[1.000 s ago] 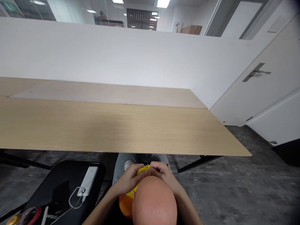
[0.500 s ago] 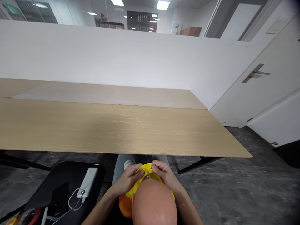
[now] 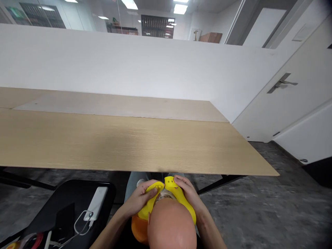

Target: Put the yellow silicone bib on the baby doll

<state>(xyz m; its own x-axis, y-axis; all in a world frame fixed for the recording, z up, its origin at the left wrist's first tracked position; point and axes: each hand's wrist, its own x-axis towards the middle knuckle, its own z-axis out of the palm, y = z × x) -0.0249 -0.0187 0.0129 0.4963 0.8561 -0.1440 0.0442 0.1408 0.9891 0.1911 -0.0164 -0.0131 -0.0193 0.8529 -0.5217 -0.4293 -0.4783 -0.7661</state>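
A doll with a bald head (image 3: 172, 224) sits in my lap, its back toward me. Around its neck lies a yellow bib (image 3: 183, 200), with an orange part (image 3: 138, 229) showing at the lower left. My left hand (image 3: 142, 197) pinches the strap end with small knobs, thumb on top. In my right hand (image 3: 188, 192) is the other strap end, which has several holes. The two ends are apart behind the doll's neck, with a small gap between them. The doll's front is hidden.
A wooden table (image 3: 145, 145) stretches in front of me, its near edge just beyond my hands. To my left, a black chair (image 3: 70, 193) bears a white power bank (image 3: 95, 203) with a cable (image 3: 77, 221). A white door (image 3: 282, 110) stands at the right.
The strap ends were together, overlapping, and are now apart. My right hand has moved slightly right with its end, showing the holes; my left hand has shifted slightly left.
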